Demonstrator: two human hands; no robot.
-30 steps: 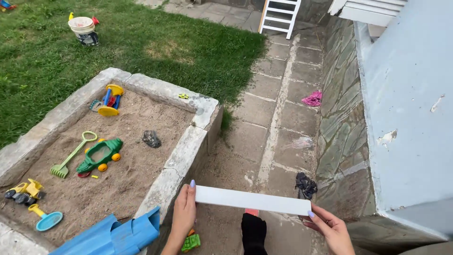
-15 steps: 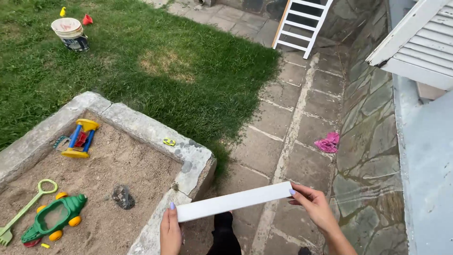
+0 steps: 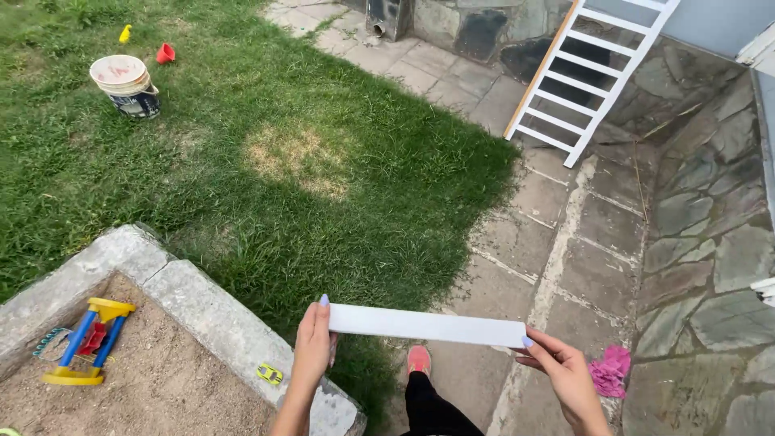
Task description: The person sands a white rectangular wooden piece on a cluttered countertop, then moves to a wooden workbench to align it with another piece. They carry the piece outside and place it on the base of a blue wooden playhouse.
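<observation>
- White and flat, the narrow strip [image 3: 426, 325] is stretched level between both hands above the paving [image 3: 597, 234], just past the sandbox wall's [image 3: 202, 311] corner.
- Left hand [image 3: 311, 351] pinches one short end, thumb behind, fingers curled over the front; gripping at the ends keeps the strip straight.
- Right hand [image 3: 565, 375] pinches the other end with its fingertips, palm turned up.
- Below the strip, a pink shoe [image 3: 417, 359] stands on the paving.
- A small yellow toy car [image 3: 270, 374] sits on the wall's top; a blue-and-yellow sand toy [image 3: 87, 343] lies in the sand.
- Far off on the grass stands a bucket [image 3: 127, 85]; a white ladder [image 3: 593, 69] leans against the stone wall.
</observation>
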